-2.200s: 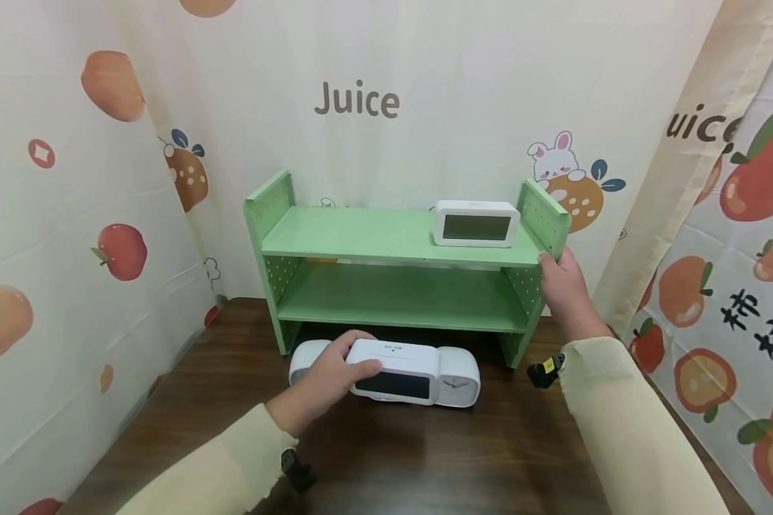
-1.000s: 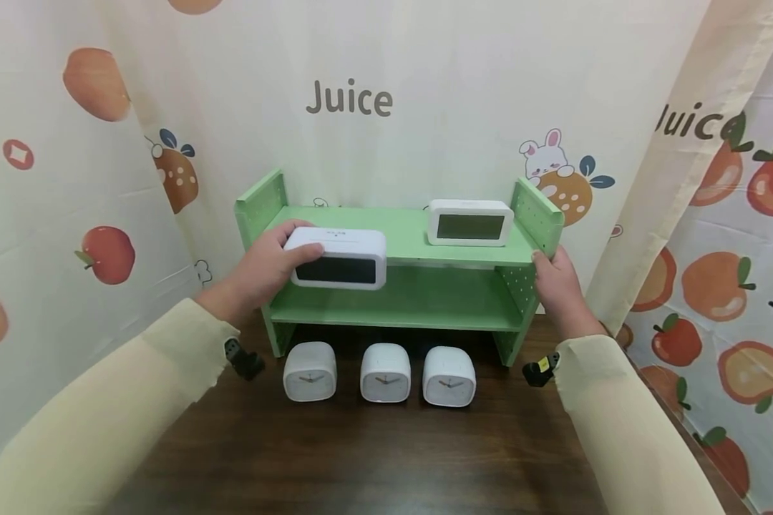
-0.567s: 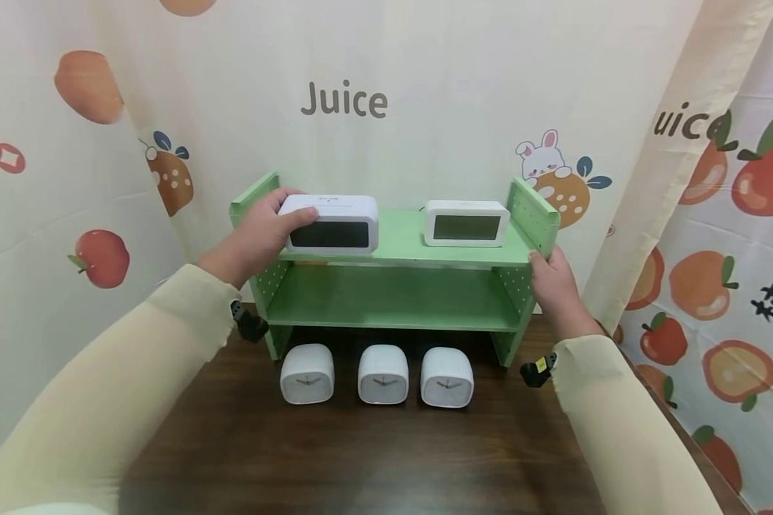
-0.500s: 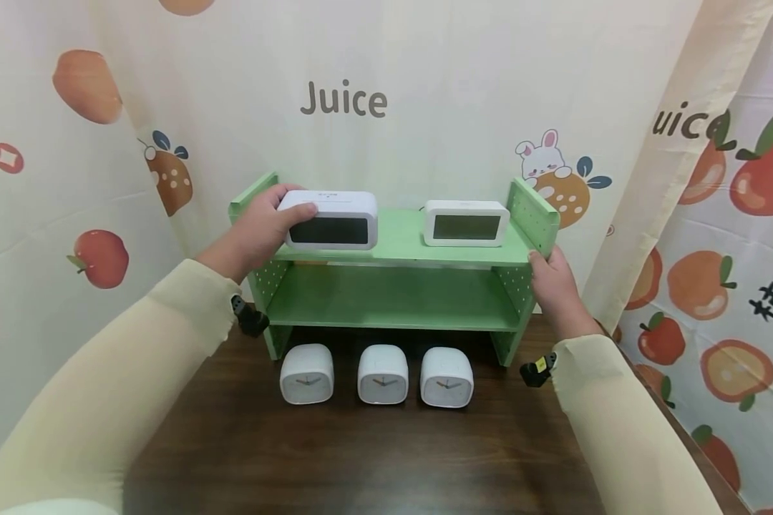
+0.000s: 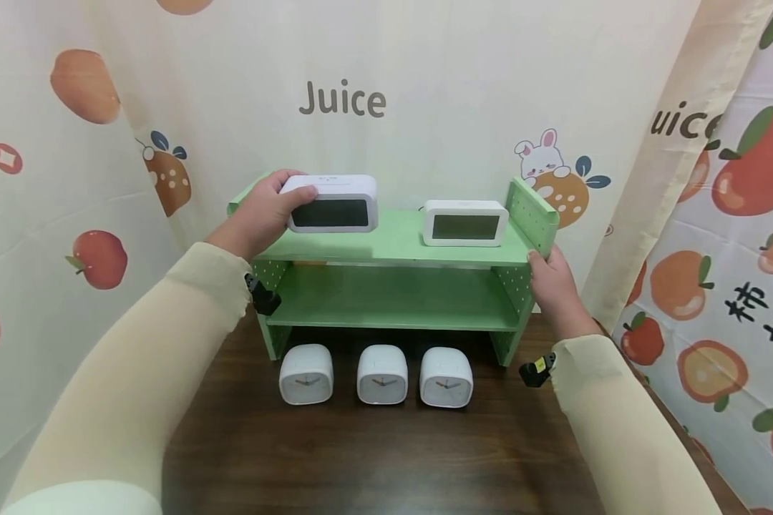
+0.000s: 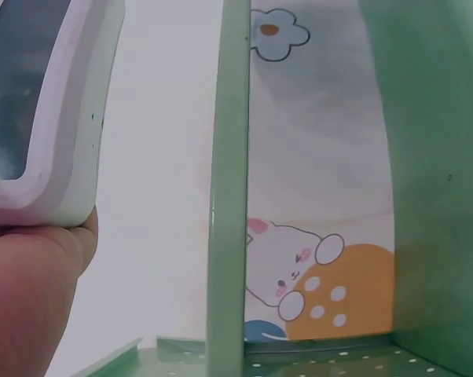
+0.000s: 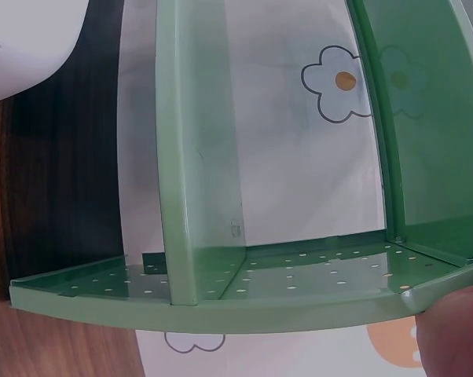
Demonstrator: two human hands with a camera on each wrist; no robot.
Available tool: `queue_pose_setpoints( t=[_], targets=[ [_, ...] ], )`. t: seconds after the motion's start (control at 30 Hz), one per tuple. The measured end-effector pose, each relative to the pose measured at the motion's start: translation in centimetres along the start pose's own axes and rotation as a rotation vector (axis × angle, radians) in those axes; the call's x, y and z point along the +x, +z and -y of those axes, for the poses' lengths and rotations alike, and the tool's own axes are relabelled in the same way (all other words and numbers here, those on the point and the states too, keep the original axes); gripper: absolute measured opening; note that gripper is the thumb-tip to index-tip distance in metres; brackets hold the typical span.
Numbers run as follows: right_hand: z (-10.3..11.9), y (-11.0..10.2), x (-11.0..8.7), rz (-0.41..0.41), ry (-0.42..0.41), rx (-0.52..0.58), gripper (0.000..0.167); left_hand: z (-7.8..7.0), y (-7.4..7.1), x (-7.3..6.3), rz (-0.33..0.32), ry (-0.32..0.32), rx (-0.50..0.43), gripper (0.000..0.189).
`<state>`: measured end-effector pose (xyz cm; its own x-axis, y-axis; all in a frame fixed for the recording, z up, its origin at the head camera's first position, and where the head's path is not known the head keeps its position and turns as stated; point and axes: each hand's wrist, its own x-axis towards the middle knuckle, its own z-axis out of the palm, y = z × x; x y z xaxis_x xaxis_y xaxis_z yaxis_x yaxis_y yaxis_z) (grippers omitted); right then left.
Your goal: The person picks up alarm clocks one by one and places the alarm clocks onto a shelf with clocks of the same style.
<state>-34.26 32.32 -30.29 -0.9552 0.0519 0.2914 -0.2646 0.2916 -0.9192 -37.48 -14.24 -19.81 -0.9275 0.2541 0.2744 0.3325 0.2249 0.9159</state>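
Note:
My left hand (image 5: pixel 264 214) grips a white digital alarm clock (image 5: pixel 335 184) by its left end, thumb across the front. The clock hangs over the left part of the top board of a green two-tier shelf (image 5: pixel 393 247), its dark screen facing me. In the left wrist view, the clock (image 6: pixel 71 157) shows at the upper left with part of the hand (image 6: pixel 32 290) beneath it. My right hand (image 5: pixel 555 286) holds the shelf's right side panel near the top board. A second white digital clock (image 5: pixel 466 223) stands upright at the right of that board.
Three small white analog clocks (image 5: pixel 382 375) stand in a row on the dark wooden table (image 5: pixel 386 458), in front of the shelf's foot. The lower board (image 5: pixel 393 297) lies between the perforated side panels. A fruit-print curtain (image 5: pixel 451 93) hangs behind and on both sides.
My left hand has lifted the digital clock off the small clocks, up in front of the shelf, and then higher over the top board. My right hand has stayed on the side panel.

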Motion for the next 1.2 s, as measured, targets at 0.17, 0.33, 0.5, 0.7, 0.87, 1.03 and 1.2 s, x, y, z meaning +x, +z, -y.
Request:
queue_pose_setpoints(
  t=[0.17, 0.33, 0.5, 0.7, 0.87, 1.03, 1.2],
  targets=[
    [0.1, 0.1, 0.0, 0.014, -0.01, 0.008, 0.053, 0.4, -0.1, 0.6, -0.011, -0.024, -0.014, 0.054],
    [0.4, 0.1, 0.0, 0.007, 0.007, -0.005, 0.053, 0.7, -0.2, 1.7, -0.028, -0.037, -0.017, 0.055],
    [0.1, -0.1, 0.1, -0.001, 0.013, -0.016, 0.054, 1.0, 0.0, 2.7, -0.038, -0.043, -0.04, 0.051],
    [-0.3, -0.3, 0.3, -0.014, 0.012, -0.009, 0.056, 1.9, 0.1, 3.3, -0.045, -0.074, 0.04, 0.055],
    [-0.3, -0.2, 0.3, -0.012, 0.001, -0.005, 0.055, 3.0, 0.0, 3.4, -0.056, -0.11, 0.106, 0.062],
    [-0.4, -0.1, 0.2, -0.008, -0.012, 0.001, 0.055, 3.9, -0.5, 3.4, -0.07, -0.124, 0.173, 0.07],
    [-0.4, -0.1, 0.3, -0.01, -0.021, 0.0, 0.055, 4.4, -0.7, 3.4, -0.064, -0.149, 0.177, 0.072]
  ],
)
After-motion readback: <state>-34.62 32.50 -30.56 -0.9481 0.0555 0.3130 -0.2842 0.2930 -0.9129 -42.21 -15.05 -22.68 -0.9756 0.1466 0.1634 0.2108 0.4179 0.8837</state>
